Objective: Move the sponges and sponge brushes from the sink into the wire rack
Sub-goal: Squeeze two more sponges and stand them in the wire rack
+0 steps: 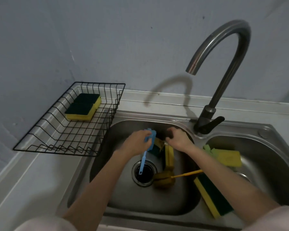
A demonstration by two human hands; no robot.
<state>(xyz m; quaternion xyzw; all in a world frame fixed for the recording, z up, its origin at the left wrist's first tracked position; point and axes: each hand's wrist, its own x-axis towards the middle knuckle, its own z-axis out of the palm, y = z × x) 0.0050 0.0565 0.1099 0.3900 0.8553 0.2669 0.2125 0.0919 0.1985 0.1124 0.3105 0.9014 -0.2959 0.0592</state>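
Left hand (137, 141) closed around the head end of a blue plastic-handled sponge brush (146, 151); fingers wrap just below the pale blue foam, thin handle hanging down over the round black drain (144, 172). Gripping high by the foam likely keeps the dangling handle steady for a carry leftward. Right hand (177, 139) low at the back of the left basin, fingers curled down toward a yellow-and-green scouring sponge (158, 145) wedged on edge against the wall; whether it has closed on that sponge I cannot tell, fingertips lost in shadow and blur. Just beside it, another yellow sponge (169, 157) stands on edge, leaning toward the drain. Nearer the viewer, a yellow sponge brush with a round foam head (164, 179) lies at the drain's rim, its thin yellow handle (187, 174) running right toward the divider. A long yellow-and-green sponge (212, 197) rests tilted across the divider of the stainless steel double sink (157, 210). Right basin holds a yellow block sponge (227, 158) with a pale green piece (207, 147) touching its far corner. Black wire rack (57, 130) sits on the counter left of the sink, against the wall, with two yellow-and-green sponges (83, 106) lying flat side by side, green up. Judgement: early in the task; most items remain in the sink. Curved grey tap (223, 64) overhangs the divider, clear of both hands.
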